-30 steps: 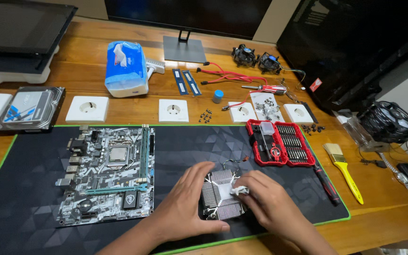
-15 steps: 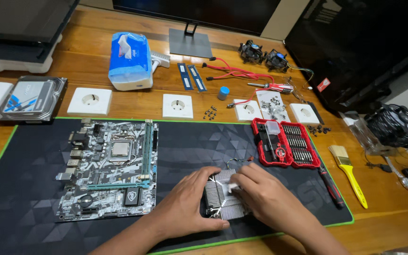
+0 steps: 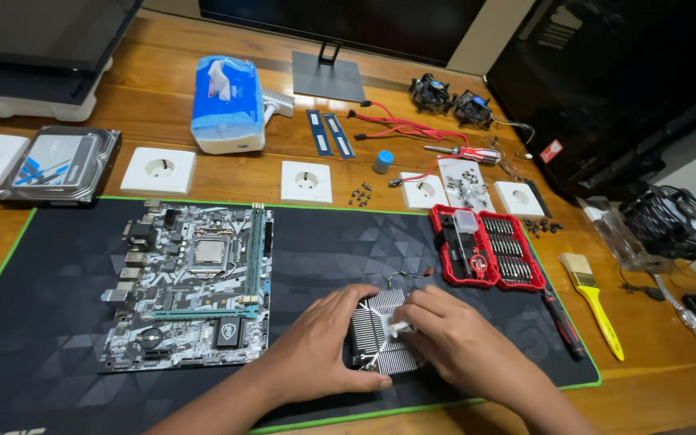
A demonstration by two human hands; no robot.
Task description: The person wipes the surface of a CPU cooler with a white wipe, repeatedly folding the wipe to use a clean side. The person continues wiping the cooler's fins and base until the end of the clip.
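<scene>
Left hand point(image 3: 320, 346) curled around the near-left edge of the heatsink point(image 3: 382, 337), fingers wrapped partway, thumb along the front; grip clamped on it, steadying. Right hand point(image 3: 453, 342) over the heatsink's right half, fingertips pinched together on a small white wad point(image 3: 399, 327) pressed against the fins; grip closed on that. Heatsink: round, silver aluminium, thin radial fins, shiny; sitting on the black mat point(image 3: 340, 242), front centre, just right of the motherboard point(image 3: 191, 282). Mat: dark, faint triangle pattern, green stitched edge, laid on a wooden surface point(image 3: 163, 48), orange-brown, glossy grain. Motherboard flat on the mat, dark board, silver socket cover in the middle, teal slots along the right edge. Red plastic screwdriver bit case point(image 3: 486, 247) open at the mat's right end, rows of metal bits. Yellow-handled paintbrush point(image 3: 592, 300) on the wood beyond the mat, pale bristles. Red-and-black screwdriver point(image 3: 561, 321) lying at the mat's right edge. Further back: blue tissue pack point(image 3: 225, 105), two memory sticks point(image 3: 330, 134), red cables point(image 3: 392, 125), two small black fans point(image 3: 451, 98), white wall sockets point(image 3: 306, 181) in a row, hard drive point(image 3: 62, 163) at left, metal casing.
</scene>
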